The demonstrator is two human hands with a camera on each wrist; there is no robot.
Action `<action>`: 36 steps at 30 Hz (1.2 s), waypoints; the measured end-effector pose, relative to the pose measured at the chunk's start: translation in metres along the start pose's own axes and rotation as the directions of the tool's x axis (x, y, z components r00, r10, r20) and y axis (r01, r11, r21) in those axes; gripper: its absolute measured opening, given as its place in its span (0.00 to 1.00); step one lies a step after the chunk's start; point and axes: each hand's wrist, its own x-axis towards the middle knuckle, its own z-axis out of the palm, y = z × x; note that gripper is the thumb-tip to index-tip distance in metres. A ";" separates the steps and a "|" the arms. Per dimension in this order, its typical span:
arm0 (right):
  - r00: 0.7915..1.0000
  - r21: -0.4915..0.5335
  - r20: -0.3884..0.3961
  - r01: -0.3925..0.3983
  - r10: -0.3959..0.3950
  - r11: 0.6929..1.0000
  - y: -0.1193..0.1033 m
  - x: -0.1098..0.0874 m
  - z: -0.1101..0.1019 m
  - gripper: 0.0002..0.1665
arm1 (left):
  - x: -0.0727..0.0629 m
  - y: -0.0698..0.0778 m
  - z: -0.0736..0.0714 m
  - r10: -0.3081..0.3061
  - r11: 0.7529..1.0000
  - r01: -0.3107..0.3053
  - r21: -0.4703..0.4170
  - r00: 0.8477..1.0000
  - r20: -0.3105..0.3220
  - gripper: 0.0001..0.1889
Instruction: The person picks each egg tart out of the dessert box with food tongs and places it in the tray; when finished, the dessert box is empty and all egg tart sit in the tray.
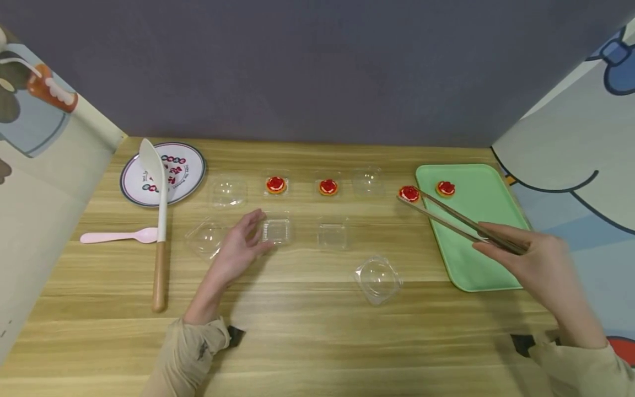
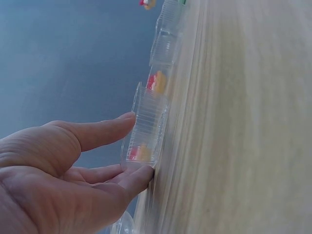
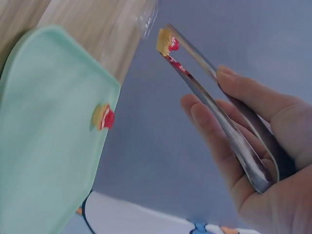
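Note:
My right hand [image 1: 541, 264] holds metal tongs [image 1: 458, 220], thumb on one arm and fingers on the other. Between the tong tips is a small tart [image 1: 409, 193] with red topping, lifted just left of the green tray [image 1: 476, 275]. One similar tart [image 1: 445, 188] lies on that tray. My left hand [image 1: 240, 242] holds a clear square plastic base [image 1: 276, 230] at its left side, thumb at the near corner and fingers at the far one. Behind it, two tarts [image 1: 275, 184] [image 1: 328, 187] sit in other clear bases. Another clear base [image 1: 333, 235] stands to the right.
Clear domed lids [image 1: 228, 191] [image 1: 205, 238] [image 1: 369, 182] [image 1: 378, 279] lie around the bases. At the left are a patterned plate [image 1: 190, 171], a long white spoon with wooden handle [image 1: 159, 275] across it, and a pink spoon [image 1: 114, 236]. A dark panel [image 1: 317, 71] closes off the back.

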 end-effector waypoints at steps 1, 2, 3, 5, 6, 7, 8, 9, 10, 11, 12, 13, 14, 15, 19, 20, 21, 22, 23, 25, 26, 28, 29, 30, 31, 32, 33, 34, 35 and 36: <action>1.000 -0.013 -0.002 -0.010 0.010 1.000 0.002 -0.001 -0.002 0.25 | 0.000 0.000 0.000 -0.003 1.000 0.003 0.002 1.000 0.000 0.44; 1.000 -0.028 -0.005 -0.025 0.025 0.999 0.005 -0.002 -0.003 0.25 | 0.000 -0.001 0.000 -0.002 1.000 0.002 0.006 1.000 0.000 0.44; 0.999 -0.041 -0.012 -0.035 0.035 0.999 0.007 -0.003 -0.004 0.25 | 0.000 -0.001 0.000 -0.003 1.000 0.003 0.006 1.000 0.000 0.44; 0.998 -0.056 -0.019 -0.068 0.067 0.996 0.013 -0.005 -0.006 0.26 | 0.000 -0.001 0.000 -0.004 1.000 0.004 0.008 1.000 0.000 0.44; 0.997 -0.059 -0.024 -0.081 0.079 0.995 0.016 -0.006 -0.007 0.26 | 0.000 -0.001 0.000 -0.004 1.000 0.004 0.008 1.000 0.001 0.44; 0.996 -0.067 -0.034 -0.089 0.087 0.994 0.018 -0.007 -0.008 0.27 | 0.000 -0.001 0.000 -0.006 1.000 0.006 0.010 1.000 0.000 0.44; 0.995 -0.077 -0.045 -0.095 0.091 0.993 0.021 -0.007 -0.009 0.27 | 0.000 -0.001 -0.001 -0.005 1.000 0.005 0.012 1.000 0.000 0.44; 0.994 -0.083 -0.052 -0.100 0.096 0.991 0.024 -0.007 -0.010 0.27 | 0.000 -0.001 0.000 -0.008 1.000 0.008 0.012 1.000 -0.001 0.45; 0.993 -0.089 -0.061 -0.102 0.096 0.991 0.026 -0.008 -0.011 0.27 | -0.001 -0.001 0.000 -0.011 1.000 0.011 0.014 1.000 -0.002 0.45; 0.993 -0.094 -0.069 -0.102 0.096 0.990 0.029 -0.008 -0.012 0.27 | -0.001 0.000 0.000 -0.012 1.000 0.012 0.015 1.000 -0.004 0.45; 0.992 -0.100 -0.075 -0.106 0.099 0.989 0.032 -0.008 -0.012 0.28 | -0.001 0.000 0.000 -0.012 1.000 0.012 0.015 1.000 -0.004 0.45; 0.991 -0.109 -0.081 -0.111 0.102 0.988 0.034 -0.008 -0.013 0.28 | -0.001 0.000 0.000 -0.012 1.000 0.012 0.015 1.000 -0.004 0.45; 0.990 -0.116 -0.087 -0.118 0.108 0.986 0.037 -0.008 -0.014 0.28 | -0.001 0.000 0.000 -0.011 1.000 0.011 0.016 1.000 -0.004 0.44; 0.989 -0.119 -0.089 -0.132 0.122 0.984 0.040 -0.009 -0.014 0.28 | -0.001 0.001 0.000 -0.012 1.000 0.012 0.016 1.000 -0.004 0.44; 0.984 -0.142 -0.106 -0.156 0.142 0.977 0.050 -0.010 -0.016 0.29 | -0.001 0.001 -0.001 -0.007 1.000 0.007 0.018 1.000 0.000 0.44; 0.984 -0.147 -0.114 -0.156 0.139 0.977 0.053 -0.010 -0.017 0.29 | 0.000 0.001 0.000 -0.007 1.000 0.007 0.018 1.000 0.001 0.44; 0.983 -0.154 -0.118 -0.158 0.141 0.975 0.055 -0.011 -0.018 0.29 | 0.000 0.001 0.000 -0.008 1.000 0.008 0.019 1.000 0.002 0.44; 0.983 -0.162 -0.125 -0.156 0.137 0.974 0.057 -0.011 -0.018 0.30 | 0.000 0.001 0.000 -0.010 1.000 0.010 0.020 1.000 0.002 0.44; 0.982 -0.168 -0.134 -0.155 0.133 0.974 0.059 -0.011 -0.019 0.29 | 0.000 0.001 0.000 -0.009 1.000 0.009 0.020 1.000 0.002 0.44; 0.981 -0.181 -0.146 -0.156 0.130 0.971 0.062 -0.012 -0.020 0.29 | 0.000 0.001 -0.001 -0.009 1.000 0.009 0.019 1.000 0.003 0.44; 0.980 -0.186 -0.149 -0.158 0.131 0.970 0.064 -0.012 -0.021 0.29 | 0.000 0.001 -0.001 -0.009 1.000 0.009 0.019 1.000 0.002 0.44; 0.980 -0.198 -0.148 -0.164 0.136 0.966 0.067 -0.012 -0.022 0.30 | 0.000 0.001 -0.001 -0.004 1.000 0.004 0.019 1.000 0.002 0.44; 0.979 -0.203 -0.148 -0.166 0.137 0.965 0.069 -0.012 -0.022 0.30 | 0.000 0.001 -0.001 -0.001 1.000 0.001 0.017 1.000 0.002 0.44; 0.979 -0.208 -0.145 -0.172 0.144 0.963 0.071 -0.012 -0.021 0.30 | 0.000 0.001 -0.001 0.000 1.000 0.000 0.018 1.000 0.001 0.44; 0.979 -0.214 -0.142 -0.173 0.145 0.961 0.073 -0.011 -0.021 0.30 | 0.000 0.001 -0.001 0.003 1.000 -0.003 0.017 1.000 0.002 0.44; 0.979 -0.221 -0.137 -0.180 0.152 0.959 0.075 -0.011 -0.021 0.31 | 0.000 0.001 -0.001 0.003 1.000 -0.003 0.015 1.000 0.000 0.44; 0.978 -0.224 -0.134 -0.186 0.158 0.957 0.077 -0.011 -0.020 0.31 | 0.000 0.001 -0.001 0.005 1.000 -0.005 0.013 1.000 0.000 0.44; 0.977 -0.229 -0.134 -0.192 0.164 0.954 0.079 -0.011 -0.019 0.31 | 0.000 0.001 -0.001 0.003 1.000 -0.003 0.007 1.000 0.001 0.44; 0.976 -0.231 -0.135 -0.200 0.172 0.952 0.081 -0.011 -0.019 0.30 | -0.001 0.001 -0.001 0.006 1.000 -0.006 0.003 1.000 0.002 0.44; 0.975 -0.231 -0.131 -0.206 0.180 0.951 0.083 -0.011 -0.019 0.30 | -0.001 0.002 -0.001 0.006 1.000 -0.006 0.002 1.000 0.003 0.44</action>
